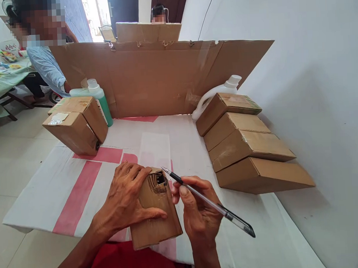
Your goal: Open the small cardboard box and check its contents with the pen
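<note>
One small box (155,208), gripped by the left hand (125,199), was already pierced; the right hand (197,212) pinched a pen (208,202); four boxes (247,147) at two o'clock looked sealed.

Left hand (125,199) grips box (155,214); right hand (197,212) holds pen (211,203)

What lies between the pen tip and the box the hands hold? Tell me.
Nothing: in the head view the pen tip reaches the torn hole in the box.
</note>
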Demonstrator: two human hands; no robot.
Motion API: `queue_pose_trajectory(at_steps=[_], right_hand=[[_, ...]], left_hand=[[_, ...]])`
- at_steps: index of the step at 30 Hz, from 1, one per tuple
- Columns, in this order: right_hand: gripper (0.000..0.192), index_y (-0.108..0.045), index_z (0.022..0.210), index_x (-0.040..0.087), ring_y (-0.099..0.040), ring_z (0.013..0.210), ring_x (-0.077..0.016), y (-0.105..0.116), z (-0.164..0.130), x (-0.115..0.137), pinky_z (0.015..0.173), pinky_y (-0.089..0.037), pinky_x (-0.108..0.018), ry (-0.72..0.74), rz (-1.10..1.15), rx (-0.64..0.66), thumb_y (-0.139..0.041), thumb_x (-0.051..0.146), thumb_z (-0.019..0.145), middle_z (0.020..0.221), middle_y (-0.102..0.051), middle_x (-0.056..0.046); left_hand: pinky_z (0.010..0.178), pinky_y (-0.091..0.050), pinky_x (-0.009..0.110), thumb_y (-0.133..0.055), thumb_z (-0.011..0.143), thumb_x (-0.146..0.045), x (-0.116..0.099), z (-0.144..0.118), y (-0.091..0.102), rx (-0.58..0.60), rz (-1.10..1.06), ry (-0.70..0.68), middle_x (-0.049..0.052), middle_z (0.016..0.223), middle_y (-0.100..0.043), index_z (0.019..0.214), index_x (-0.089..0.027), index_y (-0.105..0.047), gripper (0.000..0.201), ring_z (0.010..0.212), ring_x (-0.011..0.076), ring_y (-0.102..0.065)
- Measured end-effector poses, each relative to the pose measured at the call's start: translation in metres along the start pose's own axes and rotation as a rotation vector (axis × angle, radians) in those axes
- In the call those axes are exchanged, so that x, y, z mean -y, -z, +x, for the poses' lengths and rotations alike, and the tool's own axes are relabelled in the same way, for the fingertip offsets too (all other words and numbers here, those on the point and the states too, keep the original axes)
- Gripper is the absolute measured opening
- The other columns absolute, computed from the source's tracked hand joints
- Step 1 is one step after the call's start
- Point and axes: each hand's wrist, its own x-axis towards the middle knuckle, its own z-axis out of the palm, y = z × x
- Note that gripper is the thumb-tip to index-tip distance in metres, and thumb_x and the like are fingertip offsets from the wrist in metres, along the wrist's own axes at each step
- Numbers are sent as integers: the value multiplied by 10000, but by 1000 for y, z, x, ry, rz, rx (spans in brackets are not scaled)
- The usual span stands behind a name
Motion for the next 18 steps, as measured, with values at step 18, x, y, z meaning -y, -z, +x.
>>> queue_pose_trajectory(at_steps=[18], right_hand=[[95, -631, 946, 254, -601, 797, -140, 6, -8, 1, 695, -467, -271, 104, -342, 119, -576, 186, 982, 865, -603, 21]], left_hand=[[1089, -341, 571, -756, 706, -724, -8, -7, -3, 19, 4, -50, 88, 1163, -647, 1218, -209, -569, 750, 1080, 318, -565]])
